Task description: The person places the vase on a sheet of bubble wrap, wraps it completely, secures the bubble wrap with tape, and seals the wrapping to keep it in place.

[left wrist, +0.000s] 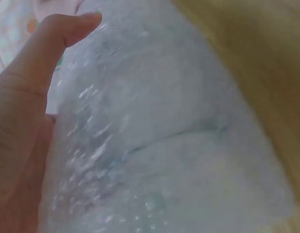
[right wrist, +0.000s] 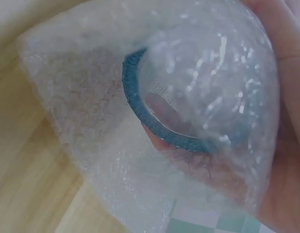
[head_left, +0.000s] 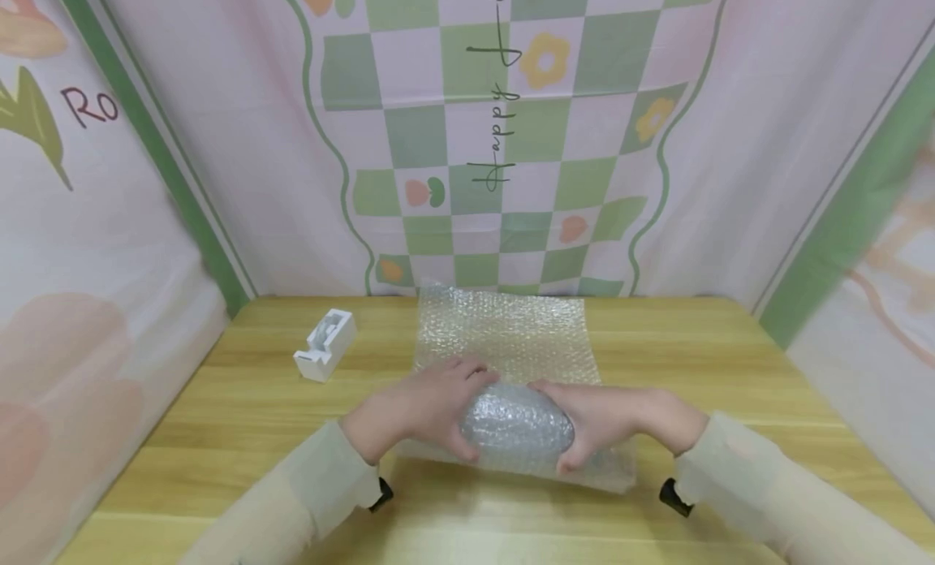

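Observation:
A sheet of bubble wrap lies lengthwise on the table. Rolled in its near part is a rounded bundle, lying on its side. My left hand grips the bundle's left end, thumb on the near side and fingers over the far side. At the right end my right hand holds it the same way. Through the bundle's end in the right wrist view shows a round, clear thing with a blue ridged rim; the film blurs its kind. The left wrist view shows my left thumb beside the wrap.
A white tape dispenser stands at the back left of the wooden table. Patterned cloth hangs behind the table and along both sides. A loose flap of wrap sticks out toward the near right.

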`<state>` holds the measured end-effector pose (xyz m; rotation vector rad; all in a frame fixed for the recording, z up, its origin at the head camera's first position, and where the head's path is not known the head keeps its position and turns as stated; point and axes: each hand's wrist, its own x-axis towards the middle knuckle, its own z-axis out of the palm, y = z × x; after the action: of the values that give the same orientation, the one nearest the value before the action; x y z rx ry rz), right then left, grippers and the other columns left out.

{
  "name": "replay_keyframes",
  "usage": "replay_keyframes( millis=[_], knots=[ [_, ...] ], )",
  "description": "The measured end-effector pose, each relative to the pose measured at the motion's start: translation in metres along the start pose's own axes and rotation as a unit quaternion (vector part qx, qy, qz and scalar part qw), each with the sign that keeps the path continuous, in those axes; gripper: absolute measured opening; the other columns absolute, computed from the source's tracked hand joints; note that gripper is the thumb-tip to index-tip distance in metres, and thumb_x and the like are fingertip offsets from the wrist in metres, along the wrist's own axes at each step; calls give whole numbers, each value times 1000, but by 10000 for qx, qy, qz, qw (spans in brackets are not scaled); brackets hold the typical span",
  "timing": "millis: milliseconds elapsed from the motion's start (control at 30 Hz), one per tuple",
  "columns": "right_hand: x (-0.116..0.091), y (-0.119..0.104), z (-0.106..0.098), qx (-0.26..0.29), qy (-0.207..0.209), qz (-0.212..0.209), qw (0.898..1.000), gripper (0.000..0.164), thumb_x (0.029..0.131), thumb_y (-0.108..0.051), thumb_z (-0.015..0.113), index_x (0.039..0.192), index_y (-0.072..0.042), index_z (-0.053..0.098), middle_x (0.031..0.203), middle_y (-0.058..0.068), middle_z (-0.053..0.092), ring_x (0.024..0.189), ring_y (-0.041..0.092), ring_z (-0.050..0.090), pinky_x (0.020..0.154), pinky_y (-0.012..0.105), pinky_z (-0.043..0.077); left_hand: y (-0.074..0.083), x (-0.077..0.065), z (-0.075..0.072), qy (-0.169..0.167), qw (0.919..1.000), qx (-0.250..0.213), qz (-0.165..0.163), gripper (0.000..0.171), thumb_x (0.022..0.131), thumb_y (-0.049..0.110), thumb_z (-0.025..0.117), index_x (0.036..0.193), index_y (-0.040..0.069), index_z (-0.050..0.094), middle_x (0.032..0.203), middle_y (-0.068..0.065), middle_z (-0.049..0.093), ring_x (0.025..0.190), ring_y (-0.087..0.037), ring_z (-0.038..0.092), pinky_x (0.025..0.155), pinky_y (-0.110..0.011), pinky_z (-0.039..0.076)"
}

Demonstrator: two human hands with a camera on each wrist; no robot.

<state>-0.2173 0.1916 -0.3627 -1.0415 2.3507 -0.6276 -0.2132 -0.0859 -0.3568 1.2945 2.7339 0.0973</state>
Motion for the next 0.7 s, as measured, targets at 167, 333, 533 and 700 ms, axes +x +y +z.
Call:
replay_keyframes(
  millis=[167,333,533,700],
  knots=[
    [4,-3,-6,76,-136,-35,9999,109,71,-31,91,153,4,28,134,7,53,115,22,56,96,41,53,2,-2,11,82,9993,-318,-177,127,66,61,90,162,11,24,158,-15,38,144,-34,38,116,-53,35],
    [8,-8,-13,-69,-292,224,9993,113,72,-31,91,155,7,25,141,14,52,125,29,55,106,47,48,-1,-4,20,193,9970,-695,-275,135,59,47,98,164,15,20,160,-17,35,144,-35,38,115,-55,35],
    [13,-7,-19,-19,-380,309,9988,110,71,-30,91,153,7,28,135,9,56,121,26,57,105,46,48,-5,-5,25,460,9947,-902,-151,125,61,36,98,161,14,26,156,-18,40,139,-35,44,112,-54,41],
    [10,-6,-18,13,-280,392,9988,119,73,-37,91,158,7,20,145,20,51,127,32,54,109,50,44,-9,-3,29,643,9941,-876,40,122,61,35,97,158,10,29,151,-18,45,133,-33,49,108,-52,45]
  ],
)
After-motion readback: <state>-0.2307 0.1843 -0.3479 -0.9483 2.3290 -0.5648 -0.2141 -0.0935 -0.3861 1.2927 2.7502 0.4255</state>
